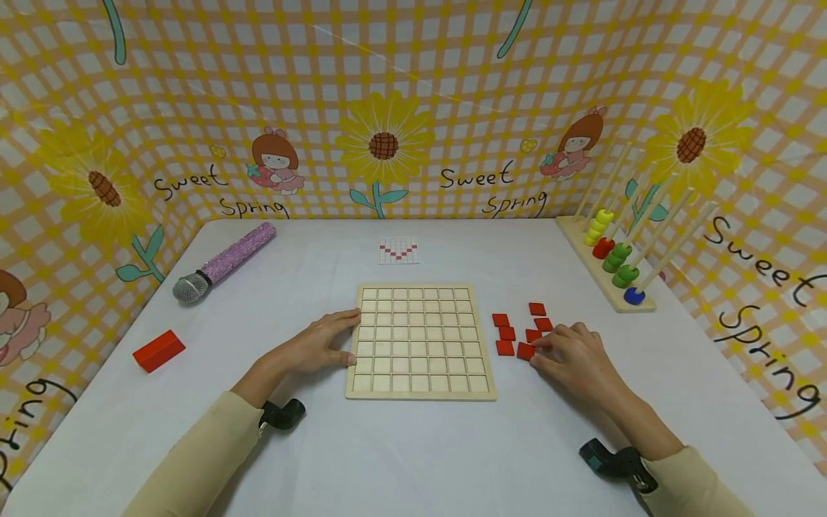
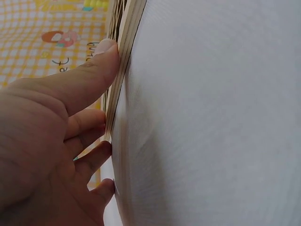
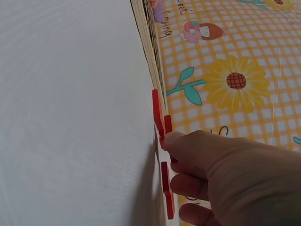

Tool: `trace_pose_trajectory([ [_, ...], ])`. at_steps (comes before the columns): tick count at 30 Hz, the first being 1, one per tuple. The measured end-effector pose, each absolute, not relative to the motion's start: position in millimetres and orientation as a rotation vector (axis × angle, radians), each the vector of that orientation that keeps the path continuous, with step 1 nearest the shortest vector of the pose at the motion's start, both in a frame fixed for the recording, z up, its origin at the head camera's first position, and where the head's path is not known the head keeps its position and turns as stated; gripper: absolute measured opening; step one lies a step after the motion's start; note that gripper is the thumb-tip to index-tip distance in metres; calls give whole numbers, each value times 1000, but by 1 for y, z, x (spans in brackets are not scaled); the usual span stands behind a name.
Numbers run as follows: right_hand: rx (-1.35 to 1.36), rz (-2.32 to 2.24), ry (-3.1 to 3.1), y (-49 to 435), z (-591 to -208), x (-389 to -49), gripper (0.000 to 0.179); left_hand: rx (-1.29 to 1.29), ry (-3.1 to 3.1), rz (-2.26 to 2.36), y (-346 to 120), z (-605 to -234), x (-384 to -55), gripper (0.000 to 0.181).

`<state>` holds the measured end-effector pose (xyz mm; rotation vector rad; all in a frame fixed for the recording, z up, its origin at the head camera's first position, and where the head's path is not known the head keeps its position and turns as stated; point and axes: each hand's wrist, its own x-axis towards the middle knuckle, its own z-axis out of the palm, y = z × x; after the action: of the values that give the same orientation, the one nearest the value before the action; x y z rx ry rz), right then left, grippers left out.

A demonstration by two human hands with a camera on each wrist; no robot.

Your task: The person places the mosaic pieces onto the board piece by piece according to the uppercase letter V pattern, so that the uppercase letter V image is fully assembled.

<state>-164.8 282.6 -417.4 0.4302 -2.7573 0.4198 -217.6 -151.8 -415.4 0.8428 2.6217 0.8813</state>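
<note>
A square pale wooden board (image 1: 420,396) with a grid of shallow cells lies on the white table, no tiles in it. At its left edge rests my left hand (image 1: 316,341), thumb and fingers spread along the rim; the left wrist view shows the thumb (image 2: 106,54) against the wooden edge. To the right of the board lie several small red square tiles (image 1: 500,320). My right hand (image 1: 578,362) pinches the nearest red tile (image 1: 525,351) between thumb and forefinger, low over the table. Part of that tile is hidden behind the thumb in the right wrist view.
A small grid card (image 1: 399,250) with red squares in a V lies behind the board. At left are a glittery purple microphone (image 1: 235,256) and a red block (image 1: 159,351). A wooden peg stand (image 1: 610,287) with coloured beads stands at right. Checked cloth (image 1: 310,72) surrounds the table.
</note>
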Motion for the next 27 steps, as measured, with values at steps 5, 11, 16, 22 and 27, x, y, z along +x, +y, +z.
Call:
trace_pose_trajectory([
  [5,422,455,-2766,277,-416,-164,26,873,2621,876,-152,-416,-218,75],
  [11,465,487,-2731,268,-416,-164,24,876,2625,850,-152,-416,-217,77],
  [16,524,499,-2680,260,-417,-166,24,869,2627,840,-151,-415,-216,76],
  [22,583,547,-2669,248,-415,-168,26,863,2636,824,-152,-415,-217,75],
  [27,595,531,-2716,234,-414,-168,26,850,2630,821,-152,-415,-218,75],
])
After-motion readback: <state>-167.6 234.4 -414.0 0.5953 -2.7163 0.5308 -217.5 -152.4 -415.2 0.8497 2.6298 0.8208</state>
